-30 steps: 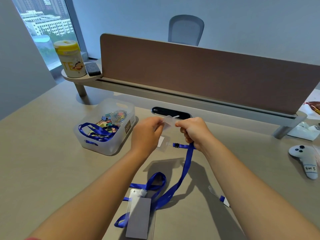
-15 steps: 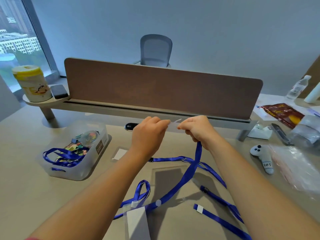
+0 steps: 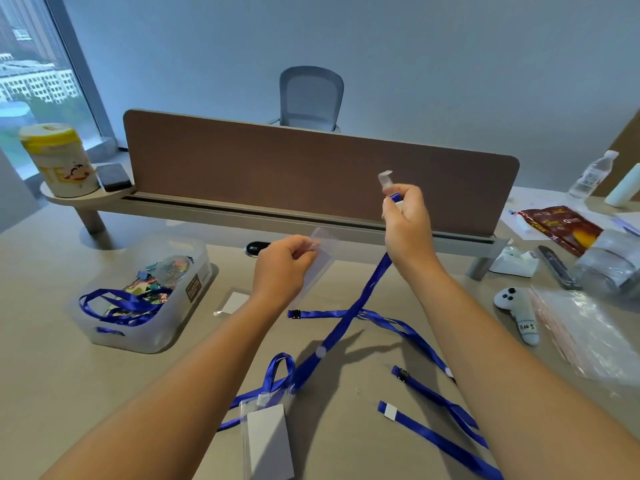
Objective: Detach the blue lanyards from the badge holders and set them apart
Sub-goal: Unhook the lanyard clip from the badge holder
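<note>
My left hand pinches a clear badge holder just above the desk. Up and to the right, my right hand grips the end of a blue lanyard; its clear strap tab sticks up above my fingers. The holder and the lanyard are apart. The lanyard hangs down to the desk. Another badge holder with a white card lies near the front edge with a blue lanyard loop attached. Loose blue lanyards lie on the right of the desk.
A clear bin holding blue lanyards and coloured clips stands at the left. A loose clear holder lies beside it. A white controller, plastic bags and a red packet crowd the right. The brown divider bounds the back.
My hands, close together on the holder before, have drawn apart. The right hand rose with the lanyard end; the left hand dropped with the holder. My view lifted and swung right.
</note>
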Demonstrator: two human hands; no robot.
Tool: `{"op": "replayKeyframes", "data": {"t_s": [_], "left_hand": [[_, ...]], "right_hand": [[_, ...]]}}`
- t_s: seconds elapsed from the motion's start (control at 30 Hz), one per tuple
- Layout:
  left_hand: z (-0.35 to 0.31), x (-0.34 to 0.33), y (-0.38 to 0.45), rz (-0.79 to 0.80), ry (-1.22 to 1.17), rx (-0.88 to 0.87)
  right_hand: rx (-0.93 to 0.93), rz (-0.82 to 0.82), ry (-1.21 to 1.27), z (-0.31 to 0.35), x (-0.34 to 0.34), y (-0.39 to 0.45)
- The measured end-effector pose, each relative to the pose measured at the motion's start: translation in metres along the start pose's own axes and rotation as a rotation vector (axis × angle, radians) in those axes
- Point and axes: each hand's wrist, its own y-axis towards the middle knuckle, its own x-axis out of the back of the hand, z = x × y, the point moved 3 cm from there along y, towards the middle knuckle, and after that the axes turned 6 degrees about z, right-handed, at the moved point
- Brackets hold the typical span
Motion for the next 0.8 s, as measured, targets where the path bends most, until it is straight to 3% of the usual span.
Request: {"op": "replayKeyframes", "data": {"t_s": [0.1,0.27,0.5,0.8], "left_hand": [[0.01,-0.004,-0.01,0.013,-0.005,0.025],[0.035,-0.019,-0.032,0.025,0.0,0.104],[0.072,-0.037,-0.053,0.031,0.055,0.193],[0.081,-0.071,-0.023,0.119,0.088,0.209]], "right_hand": [[-0.005,0.051,-0.024,-0.013,-0.003,-0.005],[-0.179,0.239,-0.101,-0.076,-0.022,-0.03],[-0.469,0.281,-0.108,-0.151,-0.033,-0.057],[-0.506,0.382,-0.452,-0.209,-0.04,-0.046]]}}
